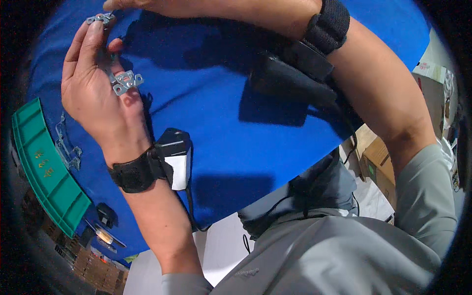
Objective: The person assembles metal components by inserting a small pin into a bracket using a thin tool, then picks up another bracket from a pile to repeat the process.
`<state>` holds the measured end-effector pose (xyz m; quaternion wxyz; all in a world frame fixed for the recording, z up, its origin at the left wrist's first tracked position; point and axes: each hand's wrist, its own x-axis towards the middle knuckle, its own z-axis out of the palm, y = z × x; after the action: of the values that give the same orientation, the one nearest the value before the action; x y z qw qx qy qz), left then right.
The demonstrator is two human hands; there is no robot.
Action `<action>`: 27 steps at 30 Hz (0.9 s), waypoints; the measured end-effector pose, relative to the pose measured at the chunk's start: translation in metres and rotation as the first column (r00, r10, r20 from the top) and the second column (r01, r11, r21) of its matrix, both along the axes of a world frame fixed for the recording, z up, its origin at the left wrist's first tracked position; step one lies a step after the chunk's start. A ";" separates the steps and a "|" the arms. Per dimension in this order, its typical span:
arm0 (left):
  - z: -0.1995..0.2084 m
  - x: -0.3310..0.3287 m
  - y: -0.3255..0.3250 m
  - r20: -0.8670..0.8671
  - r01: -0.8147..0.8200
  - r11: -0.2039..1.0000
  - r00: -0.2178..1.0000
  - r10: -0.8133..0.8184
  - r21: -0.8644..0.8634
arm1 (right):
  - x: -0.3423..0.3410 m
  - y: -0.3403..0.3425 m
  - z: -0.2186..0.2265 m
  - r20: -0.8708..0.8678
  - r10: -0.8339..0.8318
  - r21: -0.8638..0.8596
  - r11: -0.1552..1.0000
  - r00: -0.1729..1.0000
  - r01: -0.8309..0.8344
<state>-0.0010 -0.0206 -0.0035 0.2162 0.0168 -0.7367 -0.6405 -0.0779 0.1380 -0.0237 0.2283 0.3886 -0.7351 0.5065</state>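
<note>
My left hand is raised over the blue cloth, palm turned up. Its thumb and fingers are closed on a silvery metal bracket with small holes and rivets. One end of the metal sticks out past the fingertips, and another part lies by the palm; whether both belong to one piece is partly hidden by the fingers. My right hand reaches across from the right along the upper edge, mostly cut off. A fingertip of it is close to the metal end at the left fingertips; its grip cannot be made out.
The blue cloth covers the table. Left of my forearm lie more metal brackets beside a green plastic tray. Small dark items sit near the table's lower left edge. Black wrist straps carry boxes and cables. Cardboard boxes stand at right.
</note>
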 end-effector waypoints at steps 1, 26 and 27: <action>-0.001 0.001 -0.001 0.004 -0.001 1.000 1.000 0.001 -0.001 | 0.001 0.000 0.001 0.004 0.001 -0.001 1.000 1.000 -0.001; -0.001 0.002 -0.003 0.016 0.014 1.000 1.000 -0.014 -0.010 | 0.009 -0.003 0.006 0.042 -0.023 -0.072 0.997 0.999 0.026; -0.003 0.001 0.000 0.001 0.008 0.996 1.000 -0.009 0.091 | 0.009 -0.001 0.007 0.084 -0.013 -0.018 1.000 0.996 0.015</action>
<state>-0.0003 -0.0201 -0.0068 0.2120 0.0238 -0.7070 -0.6742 -0.0686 0.1366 -0.0170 0.2044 0.3597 -0.7420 0.5275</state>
